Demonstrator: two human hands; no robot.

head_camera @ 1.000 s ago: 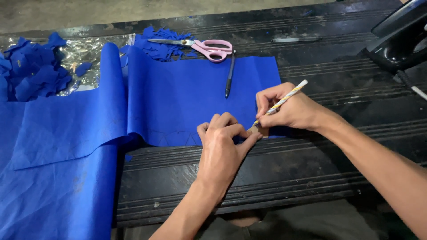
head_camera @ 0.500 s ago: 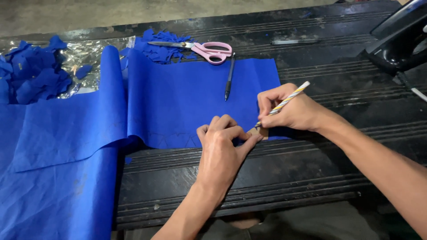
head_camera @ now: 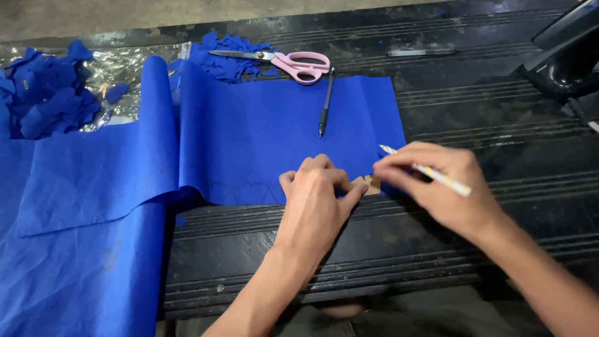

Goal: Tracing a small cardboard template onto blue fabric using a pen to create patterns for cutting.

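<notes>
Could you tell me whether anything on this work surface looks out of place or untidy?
Mostly tidy. Blue fabric scraps lie heaped on crinkled plastic at far left, and the blue fabric sheet is buckled into a ridge instead of lying flat.

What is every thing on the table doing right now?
blue cloth: spread flat, left part folded over
small tan template: pinned on the cloth edge by left hand
pencil: held in right hand
pink scissors: lying slightly open
dark pen: lying on cloth
blue scraps: piled
</notes>
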